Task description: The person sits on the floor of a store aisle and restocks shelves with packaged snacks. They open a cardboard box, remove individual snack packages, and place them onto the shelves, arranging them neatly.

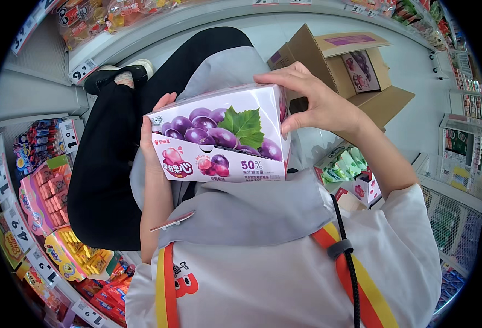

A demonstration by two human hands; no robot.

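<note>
A white candy box (220,135) printed with purple grapes and a green leaf is held above my lap, its front facing me. My left hand (154,139) grips its left end, the thumb at the front corner and the fingertips behind. At the other end, my right hand (314,96) spans the corner. Its fingers rest on the top edge and its thumb on the right edge. A slanted, perforated-looking line with a small half-round notch crosses the front. The lid looks closed. What lies behind the box is hidden.
An opened cardboard carton (327,61), flaps spread, stands on the floor ahead right. Beside my right elbow are green candy packets (343,164) and a small grape-printed box (366,188). Left shelves carry a pink candy display (48,192), a yellow one (77,254) and price tags. Wire-mesh shelving (450,213) stands right.
</note>
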